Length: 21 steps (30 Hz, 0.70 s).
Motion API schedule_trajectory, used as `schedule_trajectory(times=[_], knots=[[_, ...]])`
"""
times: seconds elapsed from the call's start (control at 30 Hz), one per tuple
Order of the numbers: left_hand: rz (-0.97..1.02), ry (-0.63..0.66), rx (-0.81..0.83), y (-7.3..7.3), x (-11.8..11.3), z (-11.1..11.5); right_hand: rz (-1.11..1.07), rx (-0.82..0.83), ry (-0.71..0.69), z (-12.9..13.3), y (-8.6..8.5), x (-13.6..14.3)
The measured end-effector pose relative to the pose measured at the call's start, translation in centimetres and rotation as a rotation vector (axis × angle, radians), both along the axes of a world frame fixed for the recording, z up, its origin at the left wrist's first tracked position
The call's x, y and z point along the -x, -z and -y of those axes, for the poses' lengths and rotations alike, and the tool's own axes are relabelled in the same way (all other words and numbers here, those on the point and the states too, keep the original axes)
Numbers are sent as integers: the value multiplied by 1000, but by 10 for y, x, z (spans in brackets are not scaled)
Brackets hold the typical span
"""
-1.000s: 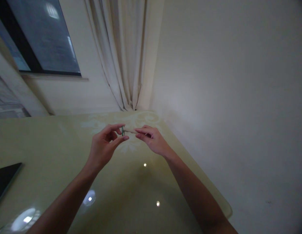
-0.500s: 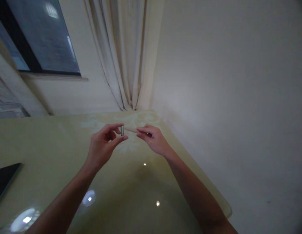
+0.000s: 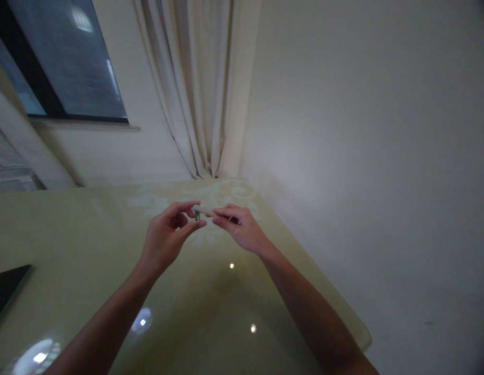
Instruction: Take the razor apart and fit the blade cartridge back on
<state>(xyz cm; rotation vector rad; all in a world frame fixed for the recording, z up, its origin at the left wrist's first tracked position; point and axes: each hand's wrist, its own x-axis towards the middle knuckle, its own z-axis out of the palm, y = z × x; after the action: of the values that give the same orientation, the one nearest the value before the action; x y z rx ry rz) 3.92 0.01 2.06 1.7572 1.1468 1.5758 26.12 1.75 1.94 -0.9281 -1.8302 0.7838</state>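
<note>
My left hand [image 3: 164, 234] pinches a small, thin piece with a greenish edge [image 3: 197, 215] upright between thumb and forefinger. Its exact kind is too small to make out. From the other side, my right hand [image 3: 242, 225] grips a short whitish stick [image 3: 205, 211] between thumb and fingers. The stick's far end lies across the upper part of the small piece, at my left fingertips; whether they touch I cannot tell. Both hands are held above the far part of the table.
Underneath is a glossy pale green table [image 3: 89, 234] with a light floral pattern and lamp reflections. A dark flat object [image 3: 10, 289] lies at its left. A cream curtain [image 3: 195, 94] hangs behind, with a white wall [image 3: 363, 146] to the right and a window [image 3: 78, 62] at upper left.
The stick in my right hand has moved left, its tip now overlapping the top of the small piece. My left hand keeps its pinch and has barely shifted.
</note>
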Motion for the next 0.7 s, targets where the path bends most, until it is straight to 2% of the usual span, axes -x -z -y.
schedule_trajectory(times=[0.13,0.3,0.47,0.63,0.7], knots=[[0,-21,2,-1,1,0,-4,-29,64,-1,1,0],[-2,-6,28,-1,1,0,-13,-6,-5,0,1,2],[27,-5,24,0,0,-1,8,-2,52,-1,1,2],[29,3,50,0,1,-1,-20,8,-34,2,0,3],[30,-13,41,1,2,-2,-5,13,-19,2,0,4]])
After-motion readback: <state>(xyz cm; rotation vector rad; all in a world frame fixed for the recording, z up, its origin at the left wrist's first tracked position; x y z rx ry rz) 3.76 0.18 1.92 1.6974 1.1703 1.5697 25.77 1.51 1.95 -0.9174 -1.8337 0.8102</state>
